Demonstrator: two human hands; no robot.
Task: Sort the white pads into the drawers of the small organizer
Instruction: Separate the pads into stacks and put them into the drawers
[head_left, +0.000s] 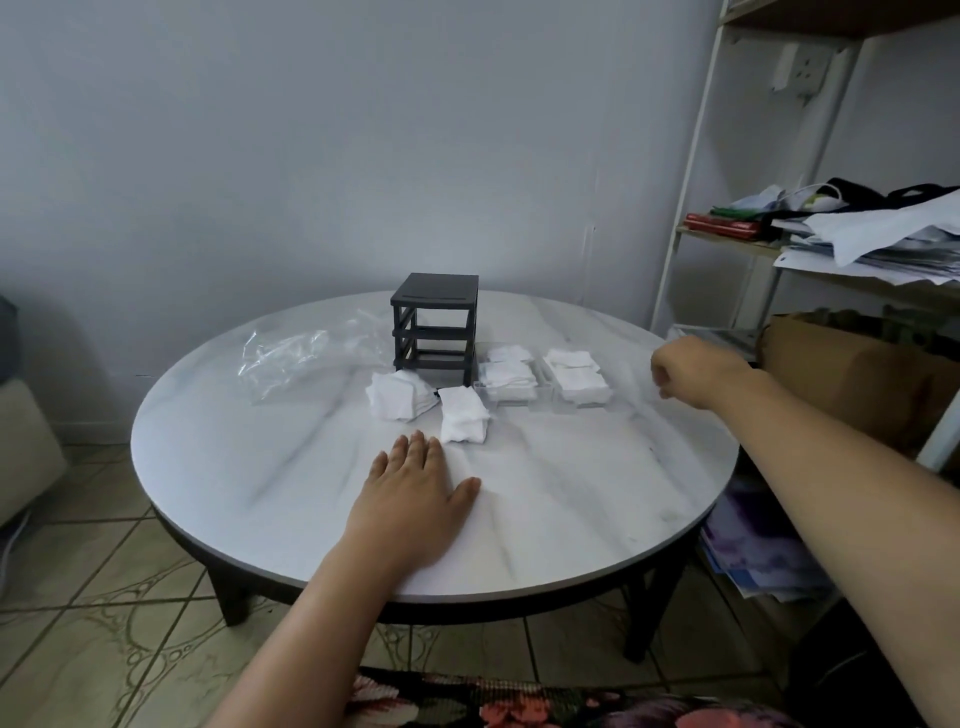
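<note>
left hand (415, 493): flat, palm down on bench (260, 467), fingers straight, holds nothing; fingertips just short of the near pad stack.
right hand (685, 369): over the bench's right edge, fingers curled in, nothing visible in it.
organizer (435, 322): black frame at back centre, slots look empty.
drawers (511, 400): two clear ones out on the bench, side by side just right of the organizer, both piled with pads. Can't tell if there's a third behind them.
pads (464, 415): two loose stacks in front of the organizer, close together.
bag (291, 358): crumpled clear plastic, left of the organizer.
handling: pads look light, soft and squashy, so a stack will likely splay or shed layers.
grip: pinch a whole stack across opposite edges, thumb against fingers, catching the bottom pad. Lift it, don't drag.
left to do: loose stacks still undrawered, drawers not in the frame.
</note>
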